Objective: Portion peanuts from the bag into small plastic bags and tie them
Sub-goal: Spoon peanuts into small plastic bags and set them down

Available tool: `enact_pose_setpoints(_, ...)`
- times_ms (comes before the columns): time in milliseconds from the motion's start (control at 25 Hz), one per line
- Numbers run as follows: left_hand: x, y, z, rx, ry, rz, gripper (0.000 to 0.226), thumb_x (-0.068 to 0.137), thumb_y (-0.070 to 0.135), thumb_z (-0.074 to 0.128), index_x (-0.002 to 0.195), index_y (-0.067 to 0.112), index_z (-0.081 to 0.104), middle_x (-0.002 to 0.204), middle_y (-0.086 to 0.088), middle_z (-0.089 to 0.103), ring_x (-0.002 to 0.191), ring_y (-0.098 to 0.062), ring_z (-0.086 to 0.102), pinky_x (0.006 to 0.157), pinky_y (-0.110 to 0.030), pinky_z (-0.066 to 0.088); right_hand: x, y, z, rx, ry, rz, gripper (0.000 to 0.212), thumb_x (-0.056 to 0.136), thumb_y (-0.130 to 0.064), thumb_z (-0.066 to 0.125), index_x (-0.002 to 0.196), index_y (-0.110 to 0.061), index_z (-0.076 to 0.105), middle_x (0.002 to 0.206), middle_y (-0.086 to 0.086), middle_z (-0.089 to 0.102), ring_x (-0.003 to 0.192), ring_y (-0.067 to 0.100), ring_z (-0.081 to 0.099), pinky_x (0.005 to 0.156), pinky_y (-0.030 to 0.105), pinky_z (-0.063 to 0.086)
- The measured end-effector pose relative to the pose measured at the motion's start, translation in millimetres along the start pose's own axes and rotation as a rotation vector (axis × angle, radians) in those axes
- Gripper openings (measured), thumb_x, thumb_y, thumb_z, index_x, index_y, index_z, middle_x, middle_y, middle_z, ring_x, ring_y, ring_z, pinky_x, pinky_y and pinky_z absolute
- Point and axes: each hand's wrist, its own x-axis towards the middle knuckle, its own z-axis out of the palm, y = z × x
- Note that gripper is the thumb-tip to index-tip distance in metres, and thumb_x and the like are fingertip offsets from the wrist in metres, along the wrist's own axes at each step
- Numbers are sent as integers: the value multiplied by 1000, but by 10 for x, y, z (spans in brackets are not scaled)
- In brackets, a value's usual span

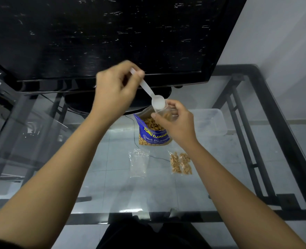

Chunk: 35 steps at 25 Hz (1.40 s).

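A blue peanut bag (pixel 153 136) stands open on the glass table, nuts showing at its mouth. My right hand (pixel 177 123) pinches a small clear plastic bag (pixel 167 115) with a few peanuts in it, just above the big bag. My left hand (pixel 115 90) grips the handle of a white plastic spoon (pixel 148 91); its empty bowl hovers at the small bag's opening. On the table lie an empty small plastic bag (pixel 138 163) and, to its right, a filled packet of peanuts (pixel 181 163).
A black monitor (pixel 101 36) on its stand fills the back of the glass table (pixel 112 186). A clear plastic container (pixel 211 121) sits at the right, behind my right hand. The black metal frame (pixel 267 123) runs along the right edge.
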Motion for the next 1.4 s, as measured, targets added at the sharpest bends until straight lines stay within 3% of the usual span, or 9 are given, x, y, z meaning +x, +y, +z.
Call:
enact_pose_setpoints(120,81,-265,11,-395,267,-394,20,87,24,54,67,26,58,60,1,56,53,-9,51,54,-25,42,-8,54,-86,71,51,71,48,72,-32,77,114,-22,58,101,-13,61,88,-3,57,66,2,45)
enact_pose_setpoints(200,-10,-453,172,-433,224,-543,22,87,22,54,66,25,57,61,0,57,51,-7,52,54,-26,43,-28,132,-170,108,94,122,48,74,-34,75,116,-21,56,108,-7,62,94,1,58,64,2,45)
enact_pose_setpoints(320,-282,-606,513,-71,-178,-249,15,91,24,55,86,16,67,75,-8,68,68,-15,61,64,-27,47,-74,262,-242,105,97,186,49,75,-37,74,117,-21,55,113,-5,62,103,10,58,63,7,49)
enact_pose_setpoints(400,-383,-613,638,-12,-331,-128,18,92,24,54,95,13,68,82,-6,70,74,-12,62,64,-14,44,-105,333,-245,96,63,206,50,74,-39,74,117,-20,55,111,-6,62,105,12,59,71,13,49)
enact_pose_setpoints(640,-487,-475,795,64,-283,-186,23,93,21,51,97,6,68,72,-11,68,63,-23,62,55,-25,46,-125,484,-271,114,-35,223,48,74,-45,72,114,-23,56,117,-4,64,109,12,59,80,27,55)
enact_pose_setpoints(800,-435,-441,849,-231,-140,-719,26,91,14,51,70,16,65,66,-11,68,75,-33,68,75,-42,58,-117,526,-302,97,-84,217,52,73,-45,72,116,-22,55,118,-4,63,111,12,59,80,29,57)
enact_pose_setpoints(920,-423,-462,834,-369,-86,-887,28,93,15,51,66,20,60,61,-5,63,72,-20,63,81,-37,57,-110,532,-323,103,-93,224,49,75,-43,72,116,-24,55,120,-5,62,112,12,58,78,26,56)
enact_pose_setpoints(1120,-393,-548,780,-580,-66,-998,18,94,16,51,78,12,59,63,-4,57,59,-10,52,57,-18,46,-91,546,-366,115,-120,209,43,77,-38,71,115,-25,54,121,-4,62,115,13,56,75,20,54)
enact_pose_setpoints(1400,-288,-807,641,-669,4,-1105,14,94,14,49,82,11,56,63,-4,53,39,-2,49,40,-11,41,-77,373,-385,-75,-22,121,50,74,-38,74,117,-19,56,112,-7,63,101,8,59,66,7,49)
